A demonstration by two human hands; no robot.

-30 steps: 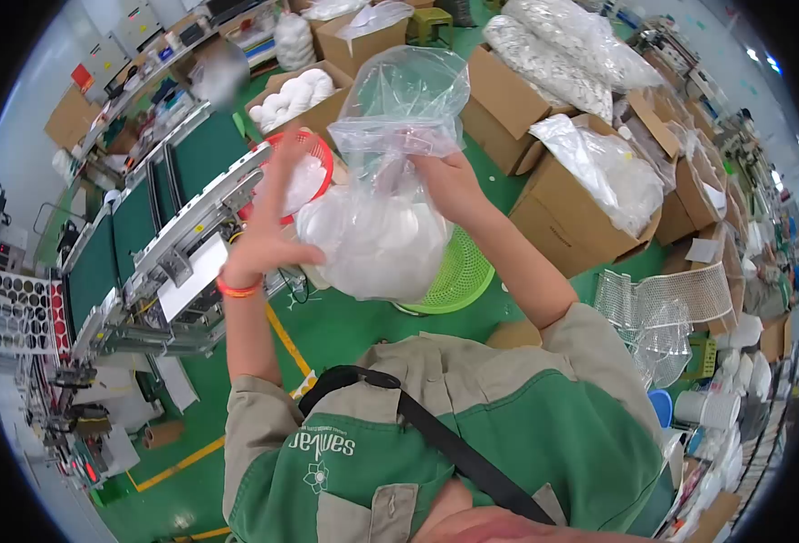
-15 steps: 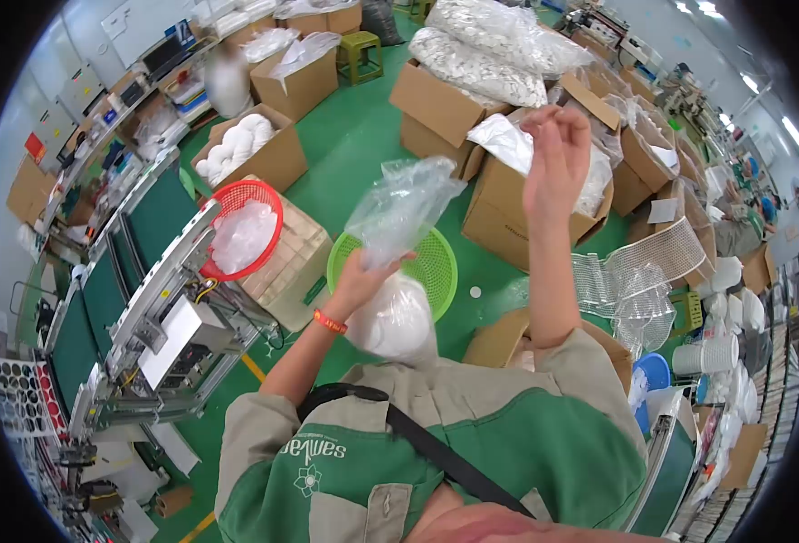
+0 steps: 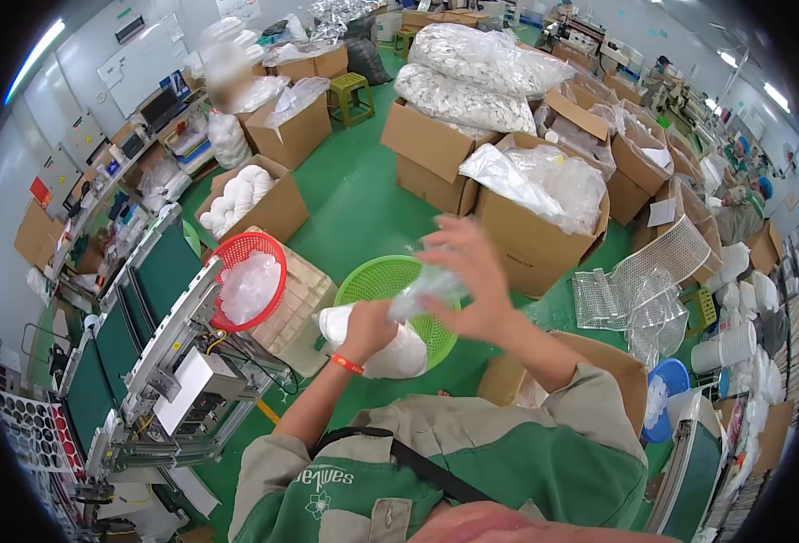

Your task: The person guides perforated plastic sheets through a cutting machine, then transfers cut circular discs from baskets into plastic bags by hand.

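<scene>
A clear plastic bag (image 3: 399, 356) with white contents hangs in front of my body, tilted over the near edge of a light green basket (image 3: 369, 274). My left hand (image 3: 370, 331) is closed around its gathered neck. Out past that fist, the twisted loose top (image 3: 425, 288) of the bag points to the right. My right hand (image 3: 477, 282) is around this loose top, thumb and fingers apart and smeared by motion. Whether it touches the plastic is unclear.
A red basket (image 3: 275, 297) of clear plastic pieces sits on a pale crate (image 3: 307, 317) at left, beside a conveyor (image 3: 151, 271). Cardboard boxes (image 3: 531, 258) with bags stand ahead. An open carton (image 3: 612, 355) and a blue basin (image 3: 675, 373) are at right.
My right hand has come down from its raised position to the bag's top. The upright, spread top is now narrowed and leaning right. My left hand has stayed closed on the neck, slightly lower.
</scene>
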